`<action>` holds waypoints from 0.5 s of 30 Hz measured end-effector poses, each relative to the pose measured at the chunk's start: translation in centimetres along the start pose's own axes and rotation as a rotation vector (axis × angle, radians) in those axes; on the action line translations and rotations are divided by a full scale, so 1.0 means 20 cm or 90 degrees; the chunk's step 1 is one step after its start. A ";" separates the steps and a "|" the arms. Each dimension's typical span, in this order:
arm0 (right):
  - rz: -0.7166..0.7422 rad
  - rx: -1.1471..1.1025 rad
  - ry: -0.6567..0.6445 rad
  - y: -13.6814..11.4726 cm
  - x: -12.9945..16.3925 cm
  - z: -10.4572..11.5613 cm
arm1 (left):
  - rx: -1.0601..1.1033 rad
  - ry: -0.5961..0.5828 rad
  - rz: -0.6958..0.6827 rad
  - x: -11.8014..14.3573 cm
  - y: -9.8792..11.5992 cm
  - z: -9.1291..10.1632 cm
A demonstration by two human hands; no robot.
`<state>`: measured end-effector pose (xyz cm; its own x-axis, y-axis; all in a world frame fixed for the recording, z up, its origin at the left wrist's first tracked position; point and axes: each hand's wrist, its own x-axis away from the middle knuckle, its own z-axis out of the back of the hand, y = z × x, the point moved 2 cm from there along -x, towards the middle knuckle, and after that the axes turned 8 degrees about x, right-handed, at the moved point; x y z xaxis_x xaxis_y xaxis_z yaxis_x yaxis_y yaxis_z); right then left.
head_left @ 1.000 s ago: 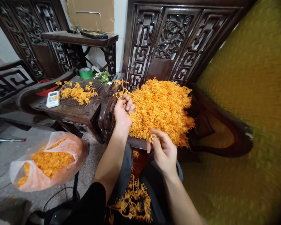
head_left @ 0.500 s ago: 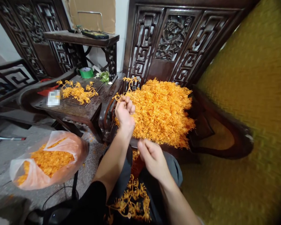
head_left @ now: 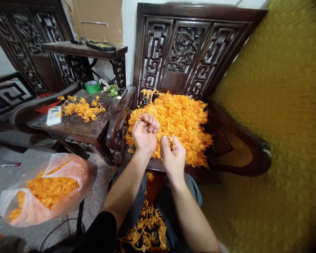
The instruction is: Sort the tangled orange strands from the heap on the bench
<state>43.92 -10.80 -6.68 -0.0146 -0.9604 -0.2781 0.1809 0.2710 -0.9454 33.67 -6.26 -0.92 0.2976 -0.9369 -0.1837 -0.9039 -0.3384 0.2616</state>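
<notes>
While our left hand [head_left: 144,133] is closed around an orange sprig [head_left: 139,117], our right hand [head_left: 173,155] pinches an orange piece [head_left: 171,142] just beside it, both above the orange pile [head_left: 181,119] on the chair seat [head_left: 233,154].

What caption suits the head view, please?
Both hands, left hand and right hand, grip an orange plastic sprig over the heaped chair.

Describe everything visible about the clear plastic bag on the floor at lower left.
The plastic bag is thin, clear film with a pinkish-orange tint, crumpled and lying slumped on its side on the grey floor. It is partly filled with small loose orange pieces, showing through the film. Its mouth faces up and right, loosely open. A dark cable runs beside its right edge. Neither hand touches it.
</notes>
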 end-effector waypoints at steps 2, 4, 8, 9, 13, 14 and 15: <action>-0.002 0.031 -0.025 -0.01 0.07 0.01 | 0.047 0.012 0.027 -0.01 0.01 0.01; -0.008 0.065 -0.111 -0.02 0.16 0.04 | 0.089 0.026 0.070 -0.03 0.01 0.03; -0.014 0.073 -0.252 -0.06 0.29 0.13 | 0.110 0.074 0.106 -0.09 0.04 0.07; -0.018 0.075 -0.293 -0.07 0.31 0.15 | 0.111 0.086 0.092 -0.10 0.05 0.08; -0.100 0.049 -0.345 -0.03 0.31 0.17 | 0.110 0.078 0.050 -0.13 0.10 0.10; -0.111 0.022 -0.312 -0.01 0.29 0.17 | 0.107 0.068 0.051 -0.12 0.10 0.09; -0.113 -0.010 -0.273 0.01 0.27 0.16 | 0.104 0.059 0.056 -0.11 0.09 0.09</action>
<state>47.06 -16.09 -7.79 0.3647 -0.9309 -0.0190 0.1980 0.0974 -0.9753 30.75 -4.63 -1.73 0.2354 -0.9688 -0.0774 -0.9633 -0.2432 0.1140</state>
